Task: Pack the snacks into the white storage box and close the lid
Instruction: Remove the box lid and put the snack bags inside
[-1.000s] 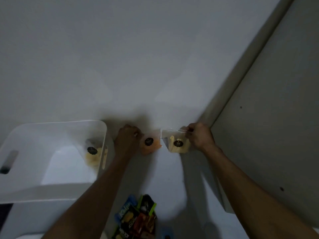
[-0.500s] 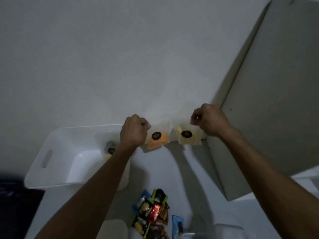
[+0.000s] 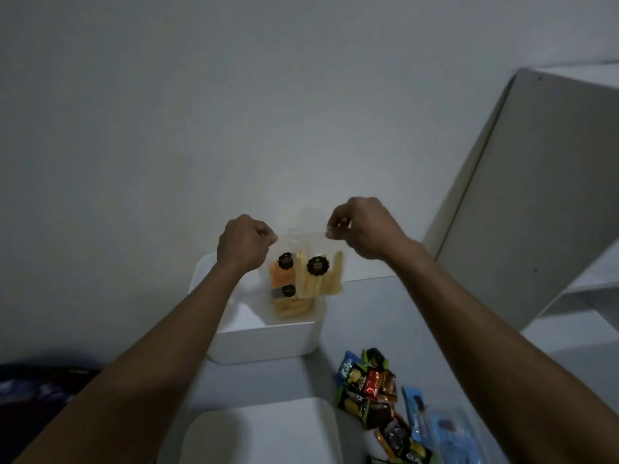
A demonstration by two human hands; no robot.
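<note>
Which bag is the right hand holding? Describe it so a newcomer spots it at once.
Find the open white storage box against the wall. Two clear bags hang over it, one pinched by each hand. The right hand holds the bag of pale yellow sticks; the left hand holds the bag with orange contents.

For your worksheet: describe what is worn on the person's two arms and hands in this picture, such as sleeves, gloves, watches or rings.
Nothing worn shows. The left hand and right hand are bare, without gloves, and no watch or ring can be made out in the dim light. Both forearms are uncovered to the frame's edge; no sleeve is in view.
</note>
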